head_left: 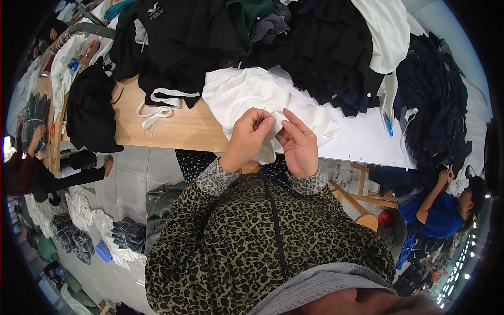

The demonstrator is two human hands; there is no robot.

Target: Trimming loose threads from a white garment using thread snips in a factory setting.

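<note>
Left hand (pixel 247 139) is closed in a pinching grip on a thin red-handled tool (pixel 259 119), its point raised over a white garment (pixel 247 94). Right hand (pixel 300 144) has fingers loosely curled, fingertips pressed onto a fold of the same garment just beside the left hand; whether it pinches the cloth cannot be told. The garment lies at the near edge of the wooden bench (pixel 178 128), partly hanging over it. Dark clothing pile (pixel 315 47) covers the far side. White drawstring (pixel 155 113) lies left of the garment. Another person in blue (pixel 438 212) works beyond the bench's right end.
</note>
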